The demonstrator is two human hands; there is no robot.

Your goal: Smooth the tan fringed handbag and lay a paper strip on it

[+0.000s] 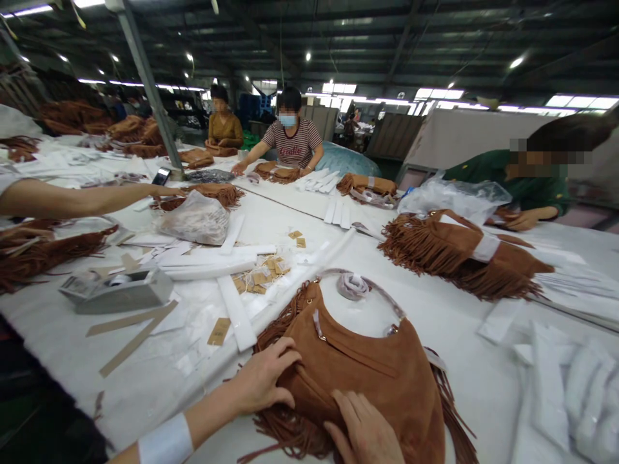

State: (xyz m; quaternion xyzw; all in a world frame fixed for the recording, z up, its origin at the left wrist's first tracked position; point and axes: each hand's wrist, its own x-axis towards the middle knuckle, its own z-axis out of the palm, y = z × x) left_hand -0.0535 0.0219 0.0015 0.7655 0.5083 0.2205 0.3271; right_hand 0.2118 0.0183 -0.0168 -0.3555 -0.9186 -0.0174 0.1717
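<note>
A brown suede handbag (pixel 367 361) with fringed sides lies flat on the white table before me. Its strap (pixel 382 290) is wrapped in thin clear film and curves away from me. My left hand (pixel 265 377) rests at the bag's left edge by the fringe, fingers apart. On the lower front of the bag lies my right hand (pixel 365 428), its fingers stretched out over the suede. A zip (pixel 355 354) crosses the upper front. Within the strap's curve sits a coil of wrapped strip (pixel 352 285).
On the left stand a grey tape dispenser (pixel 118 290) and a clear plastic bag (pixel 196 219). Tan tags (pixel 261 274) lie beyond my left hand. Another fringed bag (pixel 459 248) is at the right, and white padding strips (pixel 570 386) fill the near right. Several co-workers surround the table.
</note>
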